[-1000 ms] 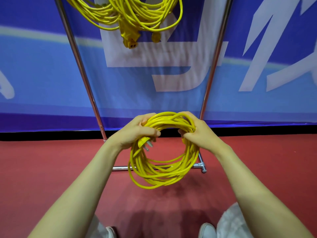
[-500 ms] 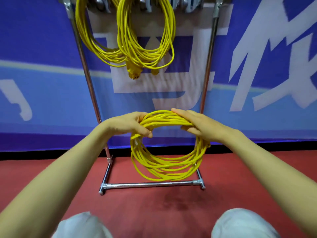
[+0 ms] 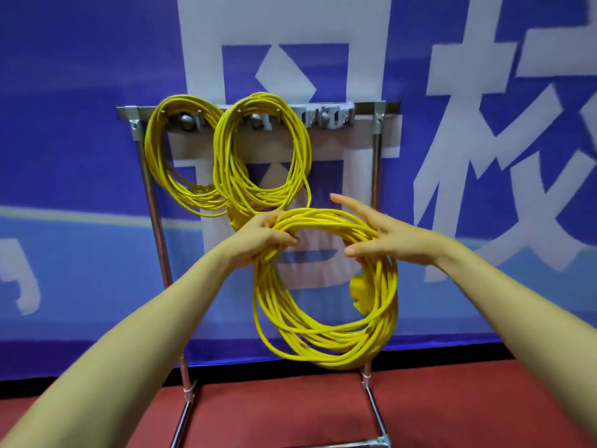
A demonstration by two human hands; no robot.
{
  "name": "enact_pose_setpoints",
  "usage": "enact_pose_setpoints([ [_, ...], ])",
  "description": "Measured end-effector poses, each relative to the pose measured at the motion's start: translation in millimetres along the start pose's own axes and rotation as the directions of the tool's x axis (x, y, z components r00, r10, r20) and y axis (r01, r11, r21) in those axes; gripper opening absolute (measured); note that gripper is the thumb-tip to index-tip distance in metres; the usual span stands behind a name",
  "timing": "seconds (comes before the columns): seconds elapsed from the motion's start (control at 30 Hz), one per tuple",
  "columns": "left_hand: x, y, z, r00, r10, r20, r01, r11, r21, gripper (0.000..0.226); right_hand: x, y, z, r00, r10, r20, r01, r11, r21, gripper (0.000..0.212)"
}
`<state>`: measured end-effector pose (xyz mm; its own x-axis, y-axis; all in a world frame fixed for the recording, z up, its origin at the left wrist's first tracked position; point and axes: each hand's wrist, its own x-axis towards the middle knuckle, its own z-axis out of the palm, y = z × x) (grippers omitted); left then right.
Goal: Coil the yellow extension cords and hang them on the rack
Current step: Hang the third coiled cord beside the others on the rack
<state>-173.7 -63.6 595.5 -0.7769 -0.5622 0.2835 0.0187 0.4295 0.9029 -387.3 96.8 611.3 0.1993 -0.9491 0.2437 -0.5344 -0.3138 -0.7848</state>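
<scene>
Red floor (image 3: 290, 412) underfoot, blue banner (image 3: 97, 156) behind. Nearest: left grip (image 3: 255, 240) curled tight round top of third coil (image 3: 323, 347), loops hanging below both grips, socket end (image 3: 357, 291) tucked in below right grip (image 3: 387, 240). Right grip now spread, fingers straight, only steadying the loops; clasped round them a second ago. Coil raised since then from low by foot of rack (image 3: 376, 150) to just under middle hung coil (image 3: 226, 156). Likely meaning: winding finished, hanging begun, weight mostly on left grip. Farther, up and left of the grips: left hung coil (image 3: 155, 163), overlapping the middle one. Free hooks (image 3: 326, 116) straight above the grips, too blurred to count. Tally: cords three, two hung, one held; grips two; rack one.
</scene>
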Motion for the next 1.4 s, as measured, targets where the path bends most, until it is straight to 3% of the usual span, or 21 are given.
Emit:
enact_pose_setpoints([
  [0.1,32.1,14.4,-8.9,1.0,-0.003,-0.024,0.002,0.999,-0.042,0.034,13.9,-5.6,-31.3,0.997,-0.044,-0.062,0.046,0.999,0.028,0.078],
  [0.3,91.1,43.2,-12.7,0.997,0.07,-0.046,-0.07,0.998,0.002,0.023,55.7,-5.8,-89.1,0.979,-0.095,-0.18,0.012,0.909,-0.417,0.053],
  [0.43,122.6,74.0,-13.2,0.995,0.069,0.076,-0.071,0.997,0.034,0.04,74.7,-14.2,-130.6,0.962,-0.134,-0.238,-0.05,0.772,-0.634,0.052],
  [0.53,138.5,98.7,-16.0,0.982,0.007,0.188,0.009,0.996,-0.085,0.018,89.3,-23.9,-152.9,0.944,-0.195,-0.267,-0.058,0.697,-0.714,0.055],
  [0.67,151.4,117.2,-26.3,0.954,-0.026,0.299,0.071,0.987,-0.141,0.012,104.2,-31.8,-170.9,0.93,-0.232,-0.285,-0.062,0.667,-0.742,0.052],
  [0.87,171.9,125.8,-29.2,0.981,0.017,0.192,-0.018,1.0,0.004,0.013,129.1,-34.7,-191.5,0.911,-0.27,-0.31,-0.065,0.649,-0.758,0.057],
  [1.0,185.2,134.2,-30.7,0.96,0.254,-0.117,-0.22,0.945,0.242,0.013,147.8,-38.3,-201.8,0.908,-0.246,-0.341,-0.116,0.634,-0.765,0.056],
  [1.1,203.3,139.4,-38.2,0.892,0.351,-0.285,-0.217,0.886,0.41,0.021,162.6,-38.2,-208.3,0.905,-0.238,-0.354,-0.152,0.596,-0.788,0.054],
  [1.23,220.6,141.0,-42.6,0.834,0.445,-0.328,-0.16,0.763,0.627,0.027,180.6,-35.2,-215.1,0.9,-0.237,-0.367,-0.184,0.556,-0.81,0.056],
  [1.4,237.6,131.4,-53.6,0.81,0.523,-0.265,-0.074,0.54,0.839,0.032,196.1,-30.1,-216.3,0.897,-0.205,-0.391,-0.225,0.548,-0.805,0.052],
])
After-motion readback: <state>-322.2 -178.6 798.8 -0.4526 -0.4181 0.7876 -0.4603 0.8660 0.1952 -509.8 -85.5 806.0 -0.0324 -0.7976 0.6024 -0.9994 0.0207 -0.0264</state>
